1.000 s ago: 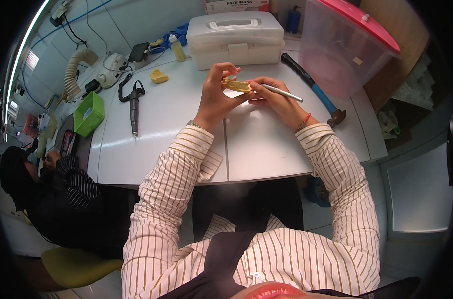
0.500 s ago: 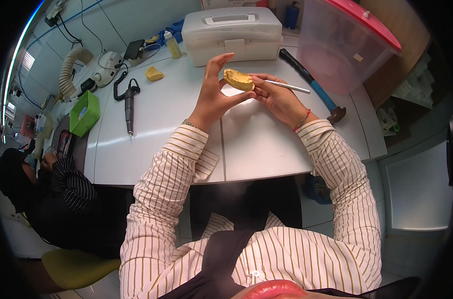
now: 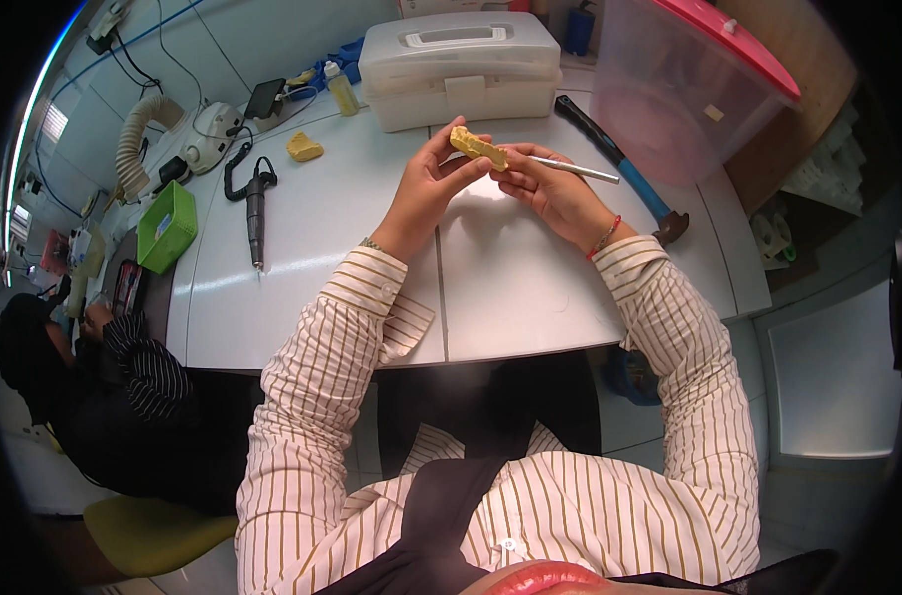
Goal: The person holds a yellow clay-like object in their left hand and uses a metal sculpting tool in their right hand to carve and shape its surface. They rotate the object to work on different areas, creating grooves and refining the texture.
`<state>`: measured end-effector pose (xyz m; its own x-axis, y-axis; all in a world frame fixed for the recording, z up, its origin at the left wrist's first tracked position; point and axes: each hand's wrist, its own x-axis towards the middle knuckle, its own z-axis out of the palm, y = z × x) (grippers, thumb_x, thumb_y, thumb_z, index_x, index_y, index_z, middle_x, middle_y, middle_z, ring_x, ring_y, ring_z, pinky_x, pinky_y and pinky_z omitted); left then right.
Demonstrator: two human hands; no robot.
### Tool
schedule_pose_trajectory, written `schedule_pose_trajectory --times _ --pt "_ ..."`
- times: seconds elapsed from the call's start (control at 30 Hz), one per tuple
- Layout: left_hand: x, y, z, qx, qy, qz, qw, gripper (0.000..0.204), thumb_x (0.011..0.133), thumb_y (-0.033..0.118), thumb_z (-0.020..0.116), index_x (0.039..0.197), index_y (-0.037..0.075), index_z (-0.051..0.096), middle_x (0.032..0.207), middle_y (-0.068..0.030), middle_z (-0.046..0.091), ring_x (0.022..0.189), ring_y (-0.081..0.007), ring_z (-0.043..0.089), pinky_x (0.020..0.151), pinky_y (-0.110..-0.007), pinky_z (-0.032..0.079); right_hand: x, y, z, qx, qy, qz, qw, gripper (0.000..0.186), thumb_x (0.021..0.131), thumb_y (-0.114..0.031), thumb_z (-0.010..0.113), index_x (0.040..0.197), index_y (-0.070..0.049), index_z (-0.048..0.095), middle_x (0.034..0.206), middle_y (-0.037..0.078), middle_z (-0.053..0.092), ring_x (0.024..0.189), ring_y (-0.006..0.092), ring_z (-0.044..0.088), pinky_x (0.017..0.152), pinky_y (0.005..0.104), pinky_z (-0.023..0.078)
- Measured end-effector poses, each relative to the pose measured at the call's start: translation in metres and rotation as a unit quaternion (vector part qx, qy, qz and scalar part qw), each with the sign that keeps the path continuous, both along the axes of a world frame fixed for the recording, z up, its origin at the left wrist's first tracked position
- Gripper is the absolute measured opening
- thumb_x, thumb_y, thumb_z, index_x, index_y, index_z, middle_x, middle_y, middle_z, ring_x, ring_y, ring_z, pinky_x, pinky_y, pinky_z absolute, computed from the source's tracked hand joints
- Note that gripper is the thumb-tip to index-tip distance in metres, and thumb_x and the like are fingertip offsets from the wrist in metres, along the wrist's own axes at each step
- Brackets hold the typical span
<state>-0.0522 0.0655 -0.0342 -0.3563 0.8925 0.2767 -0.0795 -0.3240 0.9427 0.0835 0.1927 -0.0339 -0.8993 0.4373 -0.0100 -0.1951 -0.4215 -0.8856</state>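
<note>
A yellow plaster dental cast (image 3: 479, 149) is held up over the white table between my two hands. My left hand (image 3: 429, 188) closes on its left end, thumb on the near side and fingers behind. The fingertips of my right hand (image 3: 555, 194) grip the cast's right end. A slim silver rod-shaped tool (image 3: 582, 170) lies in the same right hand, its shaft sticking out to the right; its other end is hidden by the fingers. Another yellow cast piece (image 3: 304, 148) rests on the table to the left.
A handpiece (image 3: 257, 223) with a coiled cord and a green basket (image 3: 168, 228) are at left. A hammer (image 3: 637, 183) lies right of my hands. Behind stand a white toolbox (image 3: 459, 74), a small bottle (image 3: 342, 91) and a pink-lidded bin (image 3: 669, 99). A co-worker (image 3: 104, 397) sits at far left.
My left hand has closed from a wide spread onto the cast. The cast has tilted and now shows a narrower side. My right hand has stayed nearly in place.
</note>
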Motion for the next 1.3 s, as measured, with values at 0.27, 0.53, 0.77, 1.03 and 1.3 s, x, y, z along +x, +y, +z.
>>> schedule_pose_trajectory --times 0.27,0.53,0.77,1.03,1.3 --pt "-0.009 0.001 -0.002 0.011 -0.256 -0.04 0.966 0.049 0.094 0.038 0.041 0.124 -0.002 0.04 0.119 -0.0178 0.051 0.106 -0.0251 0.055 0.094 -0.035 0.045 0.001 0.001 -0.001 0.132 -0.053 -0.075 0.987 0.03 0.092 -0.031 0.054 0.097 -0.002 0.06 0.084 0.008 0.064 0.077 0.0143 0.064 0.076 0.0267 0.052" --pt "-0.019 -0.008 -0.002 0.027 -0.312 -0.118 0.942 0.069 0.092 0.056 0.024 0.134 0.001 0.035 0.104 -0.0129 0.054 0.075 -0.015 0.051 0.067 -0.024 0.043 0.003 -0.004 0.005 0.17 -0.067 -0.093 0.979 0.043 0.097 -0.04 0.037 0.094 -0.003 0.058 0.077 0.006 0.059 0.073 0.0168 0.063 0.068 0.027 0.049" --pt "-0.02 -0.009 0.007 -0.107 0.056 -0.063 0.991 0.073 0.089 0.064 0.025 0.115 0.005 0.06 0.075 -0.0026 0.056 0.062 -0.0071 0.044 0.056 -0.019 0.036 0.006 -0.006 0.009 0.137 -0.049 -0.132 0.98 0.042 0.097 -0.047 0.032 0.105 -0.007 0.046 0.074 0.003 0.055 0.067 0.0153 0.06 0.068 0.0272 0.049" --pt "-0.02 -0.009 0.003 -0.134 0.143 -0.034 0.98 0.093 0.08 0.08 0.014 0.101 0.007 0.068 0.074 -0.0037 0.059 0.071 -0.0103 0.054 0.061 -0.019 0.04 0.007 -0.002 0.006 0.161 -0.033 -0.129 0.978 0.052 0.093 -0.057 0.032 0.107 -0.008 0.043 0.075 0.004 0.056 0.07 0.0162 0.062 0.068 0.0277 0.049" --pt "-0.024 -0.006 -0.005 -0.122 0.239 -0.047 0.962 0.101 0.077 0.082 0.007 0.099 0.003 0.066 0.074 -0.0059 0.059 0.07 -0.0141 0.053 0.063 -0.023 0.04 0.008 -0.012 0.01 0.307 0.033 -0.115 0.944 0.067 0.086 -0.069 0.035 0.099 -0.006 0.053 0.071 0.008 0.06 0.066 0.0159 0.063 0.066 0.0255 0.05"
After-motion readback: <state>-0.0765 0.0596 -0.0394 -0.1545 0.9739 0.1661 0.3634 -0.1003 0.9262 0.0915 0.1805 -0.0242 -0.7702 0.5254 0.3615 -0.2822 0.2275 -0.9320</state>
